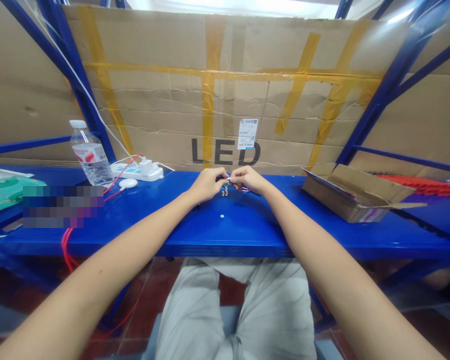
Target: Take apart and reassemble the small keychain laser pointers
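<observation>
Both my arms reach out over a blue table (247, 230). My left hand (207, 184) and my right hand (249, 179) meet near the table's far edge, fingers pinched together on a small stringed piece with tiny coloured beads (226, 187) hanging between them. What exactly the piece is stays too small to make out. One tiny white bead (221, 216) lies alone on the table in front of the hands.
A water bottle (90, 154), a white power strip (137, 170) with red cable (65, 245) and a white round object (128, 183) stand at the left. An open cardboard box (354, 192) sits at the right. A taped cardboard wall marked LED (225, 150) backs the table.
</observation>
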The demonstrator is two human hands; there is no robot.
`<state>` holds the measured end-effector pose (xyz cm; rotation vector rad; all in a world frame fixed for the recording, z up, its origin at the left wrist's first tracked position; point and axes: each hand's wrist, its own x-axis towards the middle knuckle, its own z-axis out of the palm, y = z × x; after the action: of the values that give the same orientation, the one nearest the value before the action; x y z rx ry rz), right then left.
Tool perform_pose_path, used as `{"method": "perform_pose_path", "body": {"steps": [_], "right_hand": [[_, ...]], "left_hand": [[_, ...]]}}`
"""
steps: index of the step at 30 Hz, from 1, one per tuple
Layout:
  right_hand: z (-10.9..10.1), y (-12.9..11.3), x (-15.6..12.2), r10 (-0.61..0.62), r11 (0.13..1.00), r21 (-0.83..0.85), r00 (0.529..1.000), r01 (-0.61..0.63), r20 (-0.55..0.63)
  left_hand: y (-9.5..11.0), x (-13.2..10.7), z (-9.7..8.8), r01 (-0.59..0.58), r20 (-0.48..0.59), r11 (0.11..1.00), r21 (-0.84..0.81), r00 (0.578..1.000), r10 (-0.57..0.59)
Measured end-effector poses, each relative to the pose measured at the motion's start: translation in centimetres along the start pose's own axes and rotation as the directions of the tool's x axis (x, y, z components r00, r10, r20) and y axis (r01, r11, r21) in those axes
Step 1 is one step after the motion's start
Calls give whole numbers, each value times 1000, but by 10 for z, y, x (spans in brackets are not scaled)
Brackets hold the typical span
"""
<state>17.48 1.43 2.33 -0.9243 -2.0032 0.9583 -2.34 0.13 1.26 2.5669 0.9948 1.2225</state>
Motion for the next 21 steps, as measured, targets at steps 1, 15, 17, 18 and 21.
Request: {"method": "perform_pose_path", "body": {"steps": [1, 15, 17, 18, 21], "right_hand": [[0, -1, -1, 5, 1000, 10, 1000, -5, -2], [2, -2, 0, 97, 987, 124, 995, -99, 22], [3, -1, 0, 139, 959, 240, 989, -148, 54], [3, -1, 0, 154, 942, 290, 985, -171, 82], [2, 1, 0, 178, 897, 380, 971, -228, 161]], "left_hand": [[0, 0, 0, 3, -7, 1000, -20, 1000, -3], [1, -1, 0, -71, 45, 997, 26, 997, 69], [1, -1, 1, -109, 37, 992, 61, 994, 106], [1, -1, 1, -124, 37, 989, 82, 992, 122], [3, 0, 1, -164, 51, 978, 127, 986, 158]]}}
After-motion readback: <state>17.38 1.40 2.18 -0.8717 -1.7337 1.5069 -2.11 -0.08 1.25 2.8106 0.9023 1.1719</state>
